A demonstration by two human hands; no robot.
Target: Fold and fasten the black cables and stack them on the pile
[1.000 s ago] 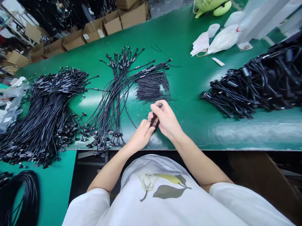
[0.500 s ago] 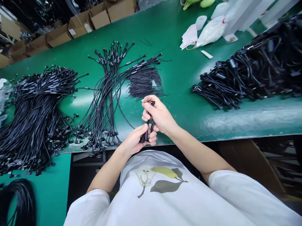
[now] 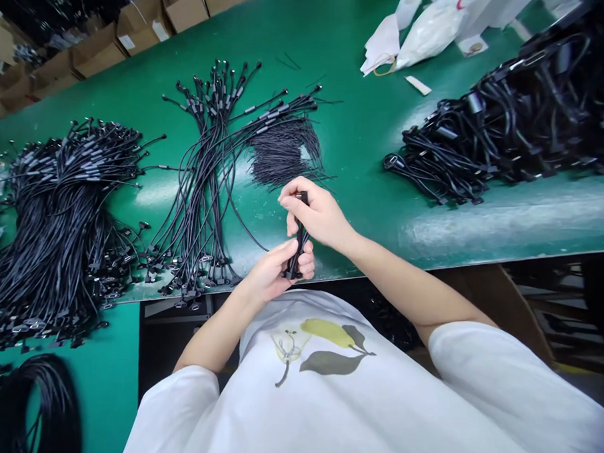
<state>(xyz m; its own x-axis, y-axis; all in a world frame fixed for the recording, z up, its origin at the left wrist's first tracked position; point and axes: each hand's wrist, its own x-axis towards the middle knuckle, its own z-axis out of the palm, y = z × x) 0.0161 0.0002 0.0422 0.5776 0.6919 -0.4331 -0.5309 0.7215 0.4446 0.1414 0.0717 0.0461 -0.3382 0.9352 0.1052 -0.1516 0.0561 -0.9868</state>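
The left hand (image 3: pixel 271 274) and right hand (image 3: pixel 316 212) close around a black cable (image 3: pixel 299 243) over the green worktop (image 3: pixel 348 144), a laid-out bundle (image 3: pixel 61 223) to the left, a tangled heap (image 3: pixel 503 131) to the right.

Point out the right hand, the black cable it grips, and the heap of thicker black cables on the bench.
Right hand (image 3: pixel 315 216): head view, back of the hand.
Black cable (image 3: pixel 298 250): head view, its middle, between the hands.
Heap of thicker black cables (image 3: pixel 498 134): head view, middle of the heap.

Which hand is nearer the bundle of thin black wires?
Right. The right hand is just in front of the thin wires; the left hand is farther back, at the bench edge.
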